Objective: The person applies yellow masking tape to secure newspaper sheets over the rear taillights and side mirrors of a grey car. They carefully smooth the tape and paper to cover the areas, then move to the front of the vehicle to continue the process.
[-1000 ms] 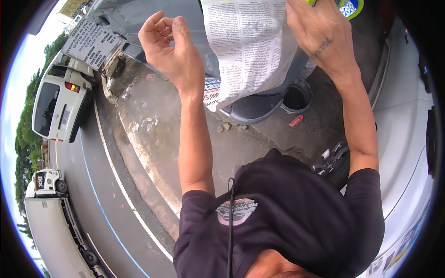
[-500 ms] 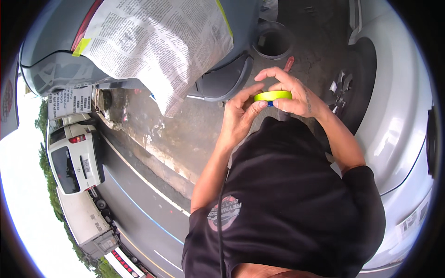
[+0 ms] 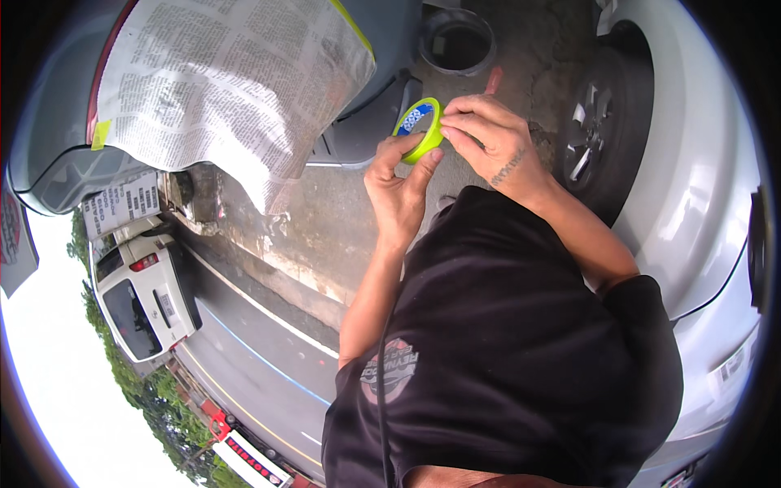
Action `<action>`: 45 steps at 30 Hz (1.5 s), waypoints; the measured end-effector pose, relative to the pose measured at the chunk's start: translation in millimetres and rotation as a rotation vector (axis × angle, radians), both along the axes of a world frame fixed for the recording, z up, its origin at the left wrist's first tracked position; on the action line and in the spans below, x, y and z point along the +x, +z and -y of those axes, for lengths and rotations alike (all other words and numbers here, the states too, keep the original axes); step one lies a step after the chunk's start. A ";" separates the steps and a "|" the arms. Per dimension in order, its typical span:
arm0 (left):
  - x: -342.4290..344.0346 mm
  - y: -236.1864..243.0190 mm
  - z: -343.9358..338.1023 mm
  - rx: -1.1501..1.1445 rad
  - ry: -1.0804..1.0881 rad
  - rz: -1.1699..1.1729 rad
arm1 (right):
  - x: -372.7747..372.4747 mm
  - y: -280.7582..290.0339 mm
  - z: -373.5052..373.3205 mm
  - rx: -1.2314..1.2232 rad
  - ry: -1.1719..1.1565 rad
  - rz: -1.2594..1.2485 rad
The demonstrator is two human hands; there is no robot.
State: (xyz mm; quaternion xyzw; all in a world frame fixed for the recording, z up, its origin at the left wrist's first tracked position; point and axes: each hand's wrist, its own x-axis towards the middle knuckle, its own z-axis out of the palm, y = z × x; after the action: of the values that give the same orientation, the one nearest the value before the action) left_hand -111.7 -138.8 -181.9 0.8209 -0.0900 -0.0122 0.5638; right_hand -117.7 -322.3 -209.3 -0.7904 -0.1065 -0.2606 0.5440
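Observation:
My left hand [image 3: 394, 191] holds a neon yellow tape roll [image 3: 435, 114] with a blue-and-white inner core, its thumb and fingers round the lower part. My right hand [image 3: 496, 150] pinches the roll's right edge between thumb and fingertips, just in front of my dark shirt. Up and left, a newspaper sheet [image 3: 211, 98] covers part of a grey car body [image 3: 49, 175]. Yellow tape [image 3: 102, 134] sticks on the sheet's left corner and more runs along its upper right edge. The sheet's lower end hangs loose and crumpled.
A dark bucket [image 3: 455, 45] and a small red object [image 3: 493, 81] lie on the pavement. A white vehicle [image 3: 691, 163] with a dark wheel [image 3: 602, 130] stands close at my right. A printed sign [image 3: 122, 203], a white van [image 3: 142, 313] and the road [image 3: 252, 350] are to the left.
A second ago my right hand was up at the newspaper. Both hands came down to the tape roll, which has since tilted upright and moved slightly up and left.

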 end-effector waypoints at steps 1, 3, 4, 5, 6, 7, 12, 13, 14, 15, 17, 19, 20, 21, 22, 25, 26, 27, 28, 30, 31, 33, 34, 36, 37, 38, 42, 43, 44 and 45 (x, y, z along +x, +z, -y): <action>-0.8 -1.2 0.3 0.057 -0.009 0.057 | 0.4 -0.6 -0.7 -0.018 -0.006 0.015; -0.8 -6.2 0.2 0.166 -0.038 0.182 | -3.1 -3.7 -4.5 -0.011 -0.030 -0.006; -0.1 -7.5 0.0 0.214 -0.059 0.222 | -4.2 -5.8 -6.2 -0.008 -0.048 -0.013; -0.6 -8.1 -0.6 0.261 -0.080 0.263 | -5.0 -9.1 -6.8 0.015 -0.036 -0.029; -1.7 -9.3 -1.2 0.313 -0.097 0.303 | -6.5 -14.0 -7.9 0.044 -0.020 -0.048; -1.6 -10.6 0.8 0.297 -0.088 0.276 | -6.8 -16.9 -7.7 0.072 -0.005 -0.065; -0.6 -17.0 13.4 0.264 -0.076 0.160 | -2.5 -30.2 -9.1 0.162 -0.093 -0.140; 2.2 -15.3 15.4 0.283 -0.093 0.161 | -0.3 -34.3 -7.9 0.183 -0.087 -0.150; 3.0 -12.6 16.3 0.300 -0.109 0.161 | 0.0 -37.3 -7.7 0.203 -0.079 -0.160; 5.4 -10.9 18.1 0.315 -0.121 0.160 | 1.6 -37.0 -4.7 0.219 -0.069 -0.170; 9.7 -13.5 18.8 0.348 -0.105 0.160 | 3.1 -33.6 0.5 0.269 -0.044 -0.180; 14.3 -12.6 25.8 0.393 -0.105 0.216 | 6.0 -37.1 3.2 0.347 -0.023 -0.182; 17.2 -5.4 29.5 0.456 -0.143 0.253 | 8.7 -41.9 3.3 0.363 -0.028 -0.230; 19.9 -5.0 29.9 0.457 -0.156 0.256 | 12.1 -44.1 5.0 0.364 -0.018 -0.238; 20.3 -9.2 27.7 0.454 -0.164 0.255 | 13.8 -45.5 6.6 0.359 -0.004 -0.250; 28.6 -23.3 20.0 0.236 -0.168 0.074 | 25.1 -57.0 23.5 0.454 0.123 -0.290; 38.8 -22.6 18.7 0.077 -0.153 -0.059 | 34.1 -55.1 38.3 0.531 0.204 -0.310; 42.2 -25.6 13.6 -0.085 -0.135 -0.214 | 35.1 -55.6 48.2 0.614 0.278 -0.355; 44.2 -21.8 9.6 -0.210 -0.122 -0.288 | 36.8 -49.5 54.4 0.722 0.352 -0.330; 55.5 -12.6 9.3 -0.436 -0.151 -0.366 | 44.8 -36.3 60.5 0.840 0.469 -0.328; 62.0 -7.9 10.2 -0.528 -0.196 -0.369 | 48.6 -29.7 61.1 0.852 0.521 -0.347; 66.0 -8.9 6.1 -0.526 -0.207 -0.357 | 48.2 -27.8 58.7 0.665 0.520 -0.408; 67.5 -9.5 7.2 -0.478 -0.153 -0.333 | 48.6 -32.8 59.6 0.655 0.557 -0.456; 65.4 -3.2 16.4 -0.209 -0.077 -0.108 | 47.8 -38.1 53.7 0.675 0.548 -0.498; 65.3 4.8 23.6 -0.037 -0.079 0.082 | 47.4 -32.5 50.0 0.586 0.499 -0.505; 62.4 3.7 24.7 0.074 -0.093 0.151 | 43.6 -24.4 47.5 0.498 0.448 -0.511; 55.7 0.2 35.2 0.235 -0.026 0.169 | 40.1 -25.7 31.1 0.448 0.376 -0.455; 56.1 -1.3 37.8 0.260 -0.011 0.239 | 40.7 -26.3 27.3 0.456 0.343 -0.434; 57.1 -1.8 40.2 0.285 0.002 0.308 | 41.8 -26.5 24.0 0.465 0.309 -0.413; 52.8 -4.5 40.2 0.305 0.021 0.359 | 37.8 -28.6 20.9 0.469 0.276 -0.410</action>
State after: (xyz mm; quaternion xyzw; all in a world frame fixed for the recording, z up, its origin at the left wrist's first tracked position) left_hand -58.9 -179.0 -186.4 0.8863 -0.1776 0.1264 0.4085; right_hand -79.8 -343.2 -237.8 -0.6580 -0.0379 -0.0374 0.7512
